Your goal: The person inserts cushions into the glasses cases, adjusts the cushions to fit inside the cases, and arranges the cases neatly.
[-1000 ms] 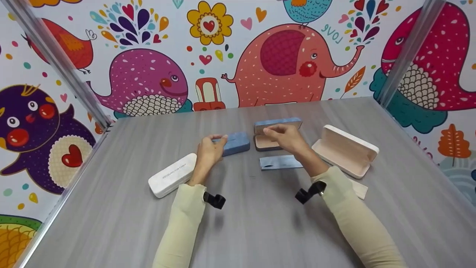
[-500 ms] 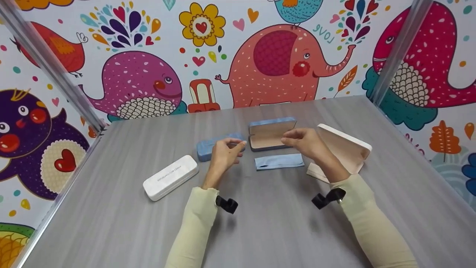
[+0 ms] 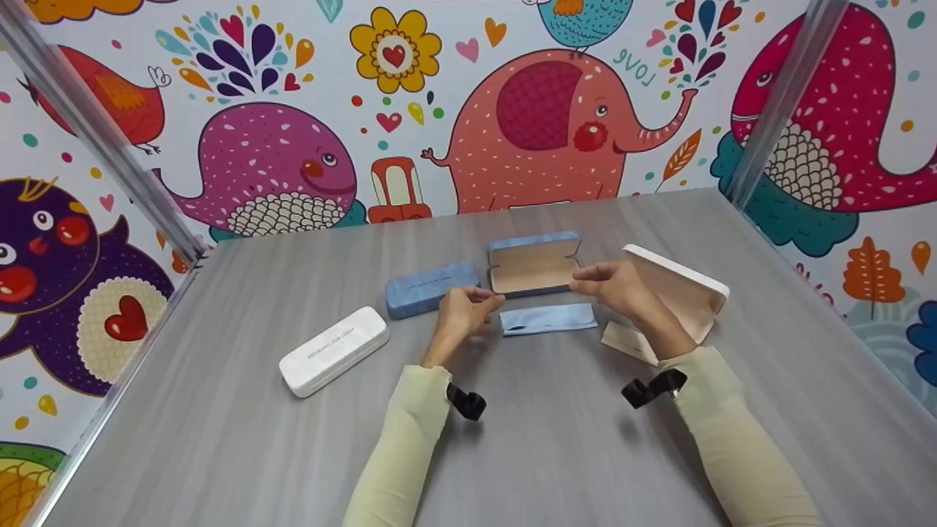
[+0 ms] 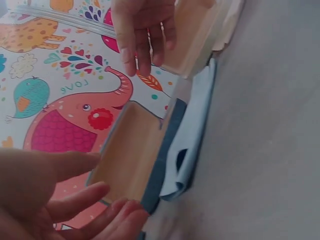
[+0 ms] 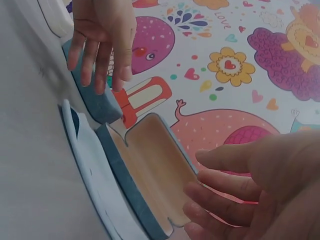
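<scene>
You face a wall printed with a coral elephant, a purple whale and a yellow flower (red heart inside); metal posts meet your grey table at its far corners.

long pale yellow sleeves, black mounts at cuffs

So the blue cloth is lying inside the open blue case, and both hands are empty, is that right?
Not quite: the blue cloth lies on the table in front of the open blue case, as the head view shows. The left hand and right hand are empty.
</scene>
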The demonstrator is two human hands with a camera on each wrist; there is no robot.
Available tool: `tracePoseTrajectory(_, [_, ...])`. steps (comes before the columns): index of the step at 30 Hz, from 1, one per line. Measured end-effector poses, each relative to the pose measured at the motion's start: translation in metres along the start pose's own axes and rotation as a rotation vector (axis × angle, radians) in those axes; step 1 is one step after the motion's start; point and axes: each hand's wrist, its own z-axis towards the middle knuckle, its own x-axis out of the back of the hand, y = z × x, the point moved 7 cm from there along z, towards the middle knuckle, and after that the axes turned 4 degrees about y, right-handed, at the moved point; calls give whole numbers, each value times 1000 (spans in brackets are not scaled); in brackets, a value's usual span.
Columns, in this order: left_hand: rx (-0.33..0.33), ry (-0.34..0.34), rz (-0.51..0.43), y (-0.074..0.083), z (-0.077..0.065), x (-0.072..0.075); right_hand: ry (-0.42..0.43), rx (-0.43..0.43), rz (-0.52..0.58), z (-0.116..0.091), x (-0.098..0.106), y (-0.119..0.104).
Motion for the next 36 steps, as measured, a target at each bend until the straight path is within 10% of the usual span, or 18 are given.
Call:
tracePoseTrajectory(12, [45,13,166,-8,9,-14,20,3,-30,7,-2,22])
tracePoseTrajectory(36, [-69,52,402,-2,13,-22,15,160,-416,0,-26,23])
